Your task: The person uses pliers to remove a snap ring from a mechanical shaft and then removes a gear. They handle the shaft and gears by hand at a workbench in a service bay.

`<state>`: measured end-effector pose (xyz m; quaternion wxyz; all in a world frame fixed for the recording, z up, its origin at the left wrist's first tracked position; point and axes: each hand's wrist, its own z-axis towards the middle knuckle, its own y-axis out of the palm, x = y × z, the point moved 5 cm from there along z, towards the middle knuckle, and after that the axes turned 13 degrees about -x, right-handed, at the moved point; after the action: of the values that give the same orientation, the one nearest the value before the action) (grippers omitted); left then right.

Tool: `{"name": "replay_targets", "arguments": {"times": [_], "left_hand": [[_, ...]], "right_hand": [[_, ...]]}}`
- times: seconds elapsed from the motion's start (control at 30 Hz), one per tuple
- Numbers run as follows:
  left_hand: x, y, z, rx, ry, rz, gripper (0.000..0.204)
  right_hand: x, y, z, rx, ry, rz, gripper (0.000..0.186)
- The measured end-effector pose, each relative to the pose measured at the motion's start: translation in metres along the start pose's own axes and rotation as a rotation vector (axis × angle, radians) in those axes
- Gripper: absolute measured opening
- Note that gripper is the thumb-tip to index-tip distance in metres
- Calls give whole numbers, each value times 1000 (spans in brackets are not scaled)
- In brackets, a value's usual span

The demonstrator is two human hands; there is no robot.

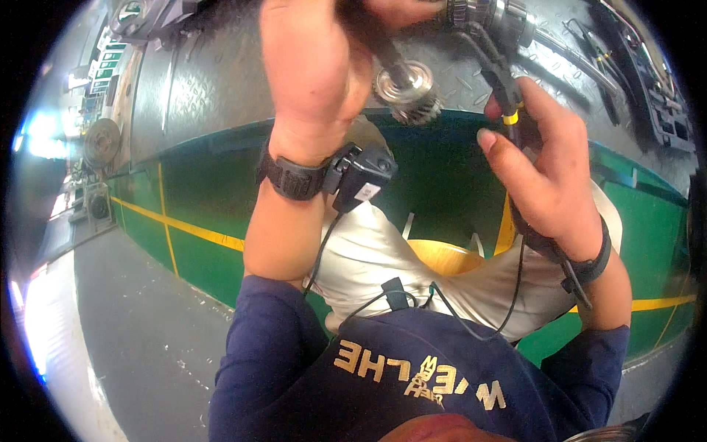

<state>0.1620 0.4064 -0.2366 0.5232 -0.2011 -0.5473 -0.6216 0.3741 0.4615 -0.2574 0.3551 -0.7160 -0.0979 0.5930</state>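
Note:
My left hand reaches up to the top edge, its fingers curled and partly cut off. They close by a gear shaft with toothed rings and a bright metal collar. Below those fingers, a dark stem ends in a small toothed gear, slightly blurred; what bears it is hidden. My right hand is closed around black-handled pliers with a yellow band, thumb and forefinger on either side of the handle. The pliers' slim head points up against the gear shaft, but its tips are hard to make out.
A metal tread-plate bench stretches across the far side, with a green front. A dark tool case lies at far right, near thin metal rods. A dark machine part sits at far left. A wooden stool seat shows between my legs.

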Motion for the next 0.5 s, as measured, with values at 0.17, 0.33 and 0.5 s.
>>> {"name": "replay_targets", "arguments": {"times": [0.17, 0.33, 0.5], "left_hand": [[18, -26, -4, 101, 188, 139, 34], [17, -22, -5, 115, 201, 174, 39], [12, -13, -7, 59, 221, 172, 42]], "right_hand": [[6, 3, 3, 148, -122, 60, 33], [7, 5, 2, 181, -115, 13, 34], [3, 3, 5, 113, -55, -16, 35]]}}
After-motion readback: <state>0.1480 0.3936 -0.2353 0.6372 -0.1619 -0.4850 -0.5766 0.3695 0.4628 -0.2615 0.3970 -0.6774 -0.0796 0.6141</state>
